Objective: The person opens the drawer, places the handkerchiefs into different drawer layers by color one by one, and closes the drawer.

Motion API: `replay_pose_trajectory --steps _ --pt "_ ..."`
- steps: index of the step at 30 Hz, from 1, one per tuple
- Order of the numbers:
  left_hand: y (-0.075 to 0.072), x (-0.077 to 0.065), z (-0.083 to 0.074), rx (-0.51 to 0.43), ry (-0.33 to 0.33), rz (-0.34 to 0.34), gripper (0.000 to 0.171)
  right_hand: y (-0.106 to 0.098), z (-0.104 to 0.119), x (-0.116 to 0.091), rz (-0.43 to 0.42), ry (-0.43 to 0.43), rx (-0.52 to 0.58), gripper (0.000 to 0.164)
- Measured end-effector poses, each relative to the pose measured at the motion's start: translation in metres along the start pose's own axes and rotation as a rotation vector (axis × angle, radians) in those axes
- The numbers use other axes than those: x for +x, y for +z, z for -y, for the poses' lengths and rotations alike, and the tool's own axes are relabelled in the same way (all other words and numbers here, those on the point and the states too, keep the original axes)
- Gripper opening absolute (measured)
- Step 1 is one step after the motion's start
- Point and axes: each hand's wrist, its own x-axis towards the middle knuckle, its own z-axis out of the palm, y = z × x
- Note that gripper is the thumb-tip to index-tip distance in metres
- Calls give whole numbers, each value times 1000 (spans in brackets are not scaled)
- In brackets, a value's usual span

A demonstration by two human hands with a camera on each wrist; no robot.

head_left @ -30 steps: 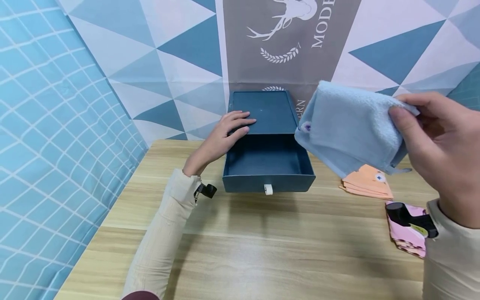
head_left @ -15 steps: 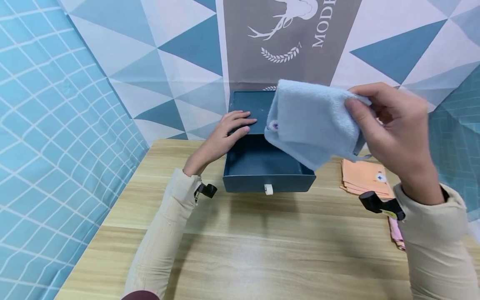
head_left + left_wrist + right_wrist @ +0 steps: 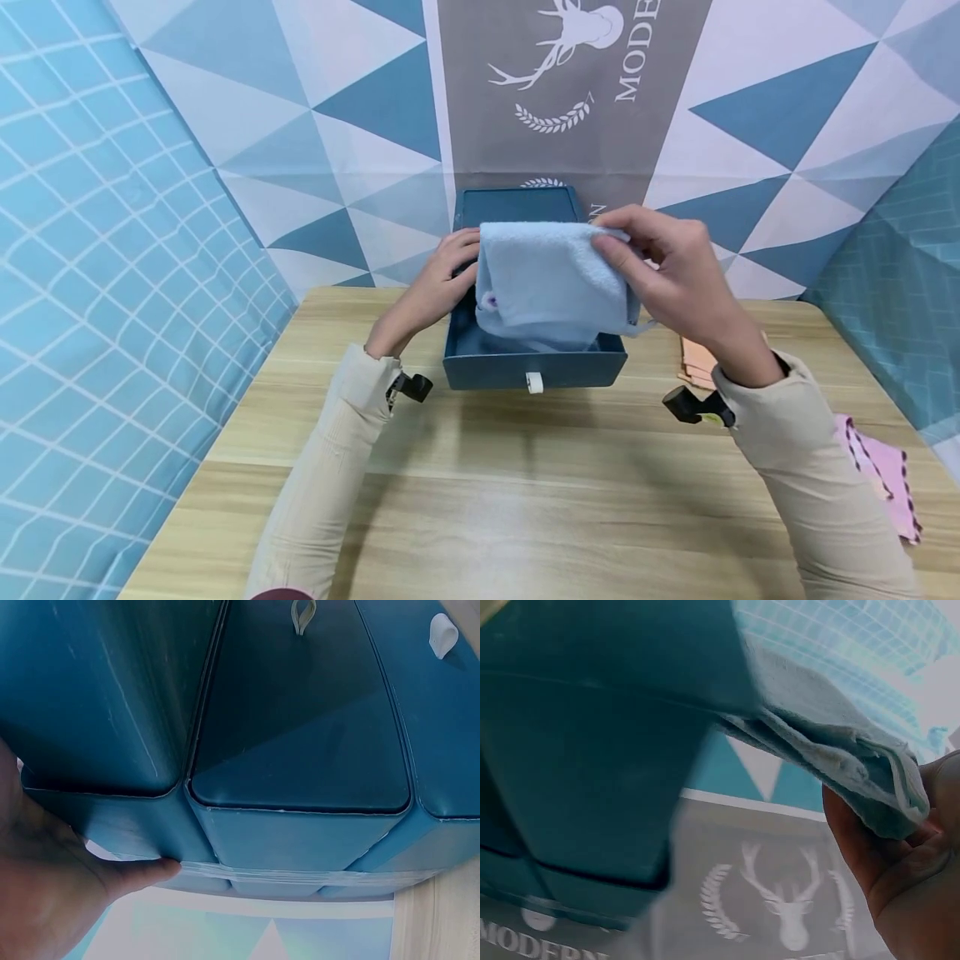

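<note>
Thumb and fingers of the right hand (image 3: 667, 267) pinch a folded light-blue terry cloth (image 3: 551, 275) over the pulled-out drawer (image 3: 577, 372) of a dark-blue rectangular unit (image 3: 517, 202); the left hand (image 3: 438, 287) rests unclenched on that unit. Beneath it, a pale wood-grain table (image 3: 487, 492); right of it, an orange folded cloth (image 3: 696, 362); behind, a triangle-patterned wall covering (image 3: 352, 125); left, blue grid-patterned sheeting (image 3: 120, 275).

Left hand (image 3: 435, 287), right hand (image 3: 675, 265): bare. Left sleeve (image 3: 315, 483), right sleeve (image 3: 817, 483): cream, creased. Left wrist camera (image 3: 417, 387): black. Right wrist camera (image 3: 684, 405): black, yellow-green label (image 3: 712, 419).
</note>
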Motion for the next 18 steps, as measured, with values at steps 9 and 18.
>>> replay_pose_trajectory --steps 9,18 --pt "3 -1 -1 -8 -43 0 38 12 -29 -10 88 198 50 16" --pt "1 -1 -2 -1 -60 4 41 17 -50 -12 140 235 -3 16"
